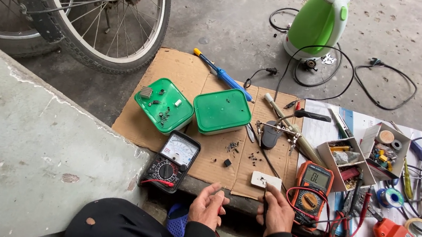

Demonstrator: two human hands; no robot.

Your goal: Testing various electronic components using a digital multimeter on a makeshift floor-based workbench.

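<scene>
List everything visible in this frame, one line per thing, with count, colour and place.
Bicycle wheel: one, black tyre, top left.
Kettle: one, green and white, top centre on the floor.
Cardboard sheet: one, brown, centre.
Plastic boxes: two, green, on the cardboard.
Soldering iron: one, blue handle, behind the boxes.
Analog multimeter: one, black, left of the hands.
Digital multimeter: one, orange, right of the hands.
White part: one, by the right probe.
Parts trays: open cartons, right.
Left hand: holds a red-wired probe.
Right hand: holds a black probe.
</scene>
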